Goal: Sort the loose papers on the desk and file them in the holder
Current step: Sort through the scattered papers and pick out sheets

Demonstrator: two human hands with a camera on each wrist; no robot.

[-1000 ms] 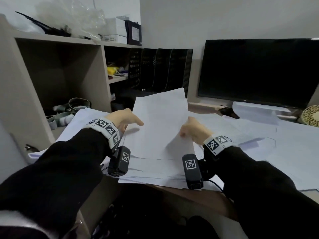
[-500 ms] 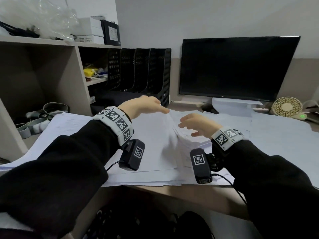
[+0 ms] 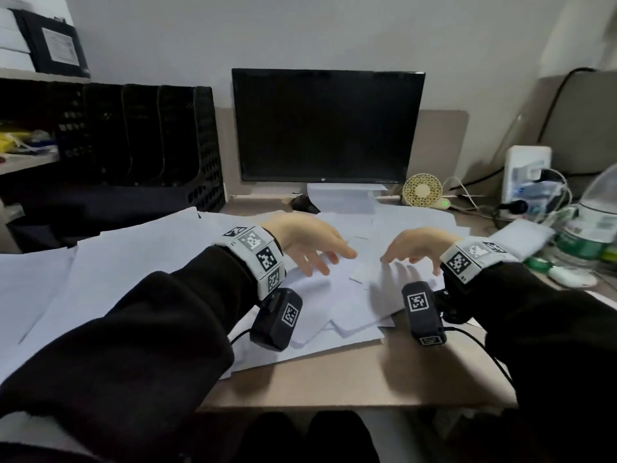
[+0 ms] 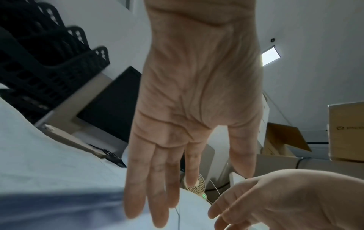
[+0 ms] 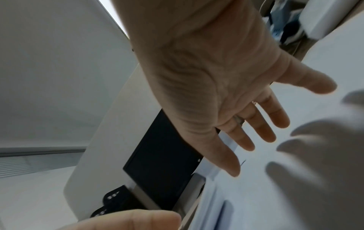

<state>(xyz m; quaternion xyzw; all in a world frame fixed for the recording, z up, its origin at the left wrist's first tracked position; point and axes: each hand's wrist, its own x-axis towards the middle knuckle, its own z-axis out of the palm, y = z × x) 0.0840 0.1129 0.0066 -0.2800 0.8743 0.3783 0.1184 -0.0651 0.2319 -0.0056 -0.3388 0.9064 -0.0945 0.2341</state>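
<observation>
Left hand (image 3: 309, 243) grip wide, fingers straight, holding nothing; right hand (image 3: 415, 247) likewise, just above loose papers (image 3: 354, 295) spread over desk (image 3: 367, 372). Holder (image 3: 140, 142) back left, apparently empty. Best: sweep sheets inward, square edges, then lift stack.

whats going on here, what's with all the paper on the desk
A person is sorting loose white papers spread over a desk in front of a dark monitor. Both hands are open, palms down, over the pile: the left hand and the right hand grip no sheet right now. The black file holder stands at the back left, and no paper is visibly in it yet.
</observation>
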